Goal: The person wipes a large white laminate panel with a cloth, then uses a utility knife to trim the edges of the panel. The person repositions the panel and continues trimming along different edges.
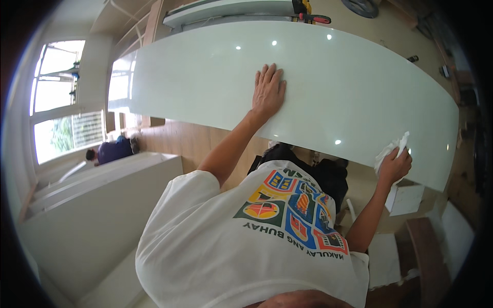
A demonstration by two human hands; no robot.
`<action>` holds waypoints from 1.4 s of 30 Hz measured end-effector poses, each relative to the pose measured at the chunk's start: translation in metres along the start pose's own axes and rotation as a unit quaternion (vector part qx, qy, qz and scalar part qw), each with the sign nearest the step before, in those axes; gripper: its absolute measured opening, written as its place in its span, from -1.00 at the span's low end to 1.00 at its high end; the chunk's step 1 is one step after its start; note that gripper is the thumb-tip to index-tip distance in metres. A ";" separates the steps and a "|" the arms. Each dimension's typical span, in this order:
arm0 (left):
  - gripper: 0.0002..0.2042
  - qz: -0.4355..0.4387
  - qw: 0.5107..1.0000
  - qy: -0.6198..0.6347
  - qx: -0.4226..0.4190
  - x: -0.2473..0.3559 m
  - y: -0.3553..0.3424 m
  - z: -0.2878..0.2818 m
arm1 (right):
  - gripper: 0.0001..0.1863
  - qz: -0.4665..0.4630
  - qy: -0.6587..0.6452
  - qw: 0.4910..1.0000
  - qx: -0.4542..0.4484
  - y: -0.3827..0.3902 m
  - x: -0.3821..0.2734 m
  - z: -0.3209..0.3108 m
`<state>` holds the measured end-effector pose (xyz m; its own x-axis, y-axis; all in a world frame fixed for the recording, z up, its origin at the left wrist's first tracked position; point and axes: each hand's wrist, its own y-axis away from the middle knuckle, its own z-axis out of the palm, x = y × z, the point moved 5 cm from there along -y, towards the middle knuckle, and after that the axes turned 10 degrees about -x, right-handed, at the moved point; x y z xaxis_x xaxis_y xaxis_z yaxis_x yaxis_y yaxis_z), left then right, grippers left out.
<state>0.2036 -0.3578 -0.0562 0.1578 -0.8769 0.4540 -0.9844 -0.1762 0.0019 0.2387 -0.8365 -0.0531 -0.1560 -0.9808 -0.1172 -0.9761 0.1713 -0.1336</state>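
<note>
A long glossy pale white-green panel (195, 77) lies across the view in front of me, reflecting several lights. My left hand (267, 90) rests palm down on it near the middle, its fingers out and holding nothing. My right hand (396, 163) is closed on a crumpled white cloth or tissue (385, 153) at the panel's near edge on the right.
A co-worker (110, 151) is low down at the left beside a white cabinet piece (97, 210). A red-and-black clamp (314, 18) sits past the far edge. A small white box (403, 200) and dark boards (426, 246) stand at the lower right, above wooden flooring (179, 138).
</note>
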 end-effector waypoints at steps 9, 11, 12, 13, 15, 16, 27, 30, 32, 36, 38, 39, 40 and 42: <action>-0.36 -0.153 0.984 -0.065 -0.066 0.146 0.108 0.060 | -0.58 0.034 -0.475 0.847 -0.235 -0.054 0.028 -0.023; -0.37 -0.144 0.985 -0.049 -0.082 0.196 0.102 0.071 | -0.58 -0.014 -0.512 0.814 -0.274 -0.066 0.027 -0.023; -0.38 -0.137 0.986 -0.024 -0.097 0.225 0.104 0.081 | -0.59 -0.034 -0.518 0.800 -0.300 -0.067 0.033 -0.025; -0.40 -0.129 0.985 0.001 -0.112 0.247 0.104 0.087 | -0.60 -0.017 -0.511 0.789 -0.340 -0.074 0.039 -0.027; -0.48 -0.068 0.983 0.063 -0.159 0.274 0.108 0.102 | -0.59 -0.043 -0.475 0.828 -0.295 -0.084 0.080 -0.015; -0.52 -0.032 0.978 0.099 -0.182 0.284 0.105 0.106 | -0.58 -0.056 -0.453 0.849 -0.267 -0.094 0.097 -0.015; -0.30 -0.372 0.918 -0.137 0.000 0.163 0.084 0.080 | -0.44 -0.177 -0.066 0.981 -0.050 -0.118 0.121 0.000; -0.25 -0.337 0.931 -0.135 -0.035 0.125 0.073 0.101 | -0.44 -0.292 -0.247 0.903 -0.197 -0.077 0.021 0.001; -0.27 -0.332 0.939 -0.092 -0.014 0.107 0.083 0.112 | -0.45 -0.420 -0.297 0.821 -0.246 -0.046 -0.032 0.007; -0.28 -0.375 0.912 -0.162 -0.025 0.104 0.092 0.095 | -0.41 -0.394 -0.288 0.839 -0.242 -0.045 -0.004 0.002; -0.23 -0.376 0.913 -0.158 -0.023 0.113 0.082 0.089 | -0.36 -0.276 -0.283 0.888 -0.235 -0.077 0.049 -0.002; -0.21 -0.384 0.911 -0.152 -0.013 0.113 0.088 0.087 | -0.29 -0.235 -0.262 0.917 -0.186 -0.087 0.088 0.000; -0.19 -0.388 0.910 -0.145 -0.006 0.112 0.092 0.088 | -0.30 -0.188 -0.217 0.951 -0.116 -0.096 0.127 0.000; -0.17 -0.383 0.912 -0.147 -0.018 0.119 0.089 0.086 | -0.39 -0.088 -0.100 0.989 -0.057 -0.114 0.193 0.003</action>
<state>0.1412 -0.5163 -0.0790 0.8091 -0.5856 0.0495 -0.5778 -0.7772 0.2492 0.3202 -1.0453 -0.0632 0.0407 -0.9542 -0.2963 -0.9980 -0.0244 -0.0588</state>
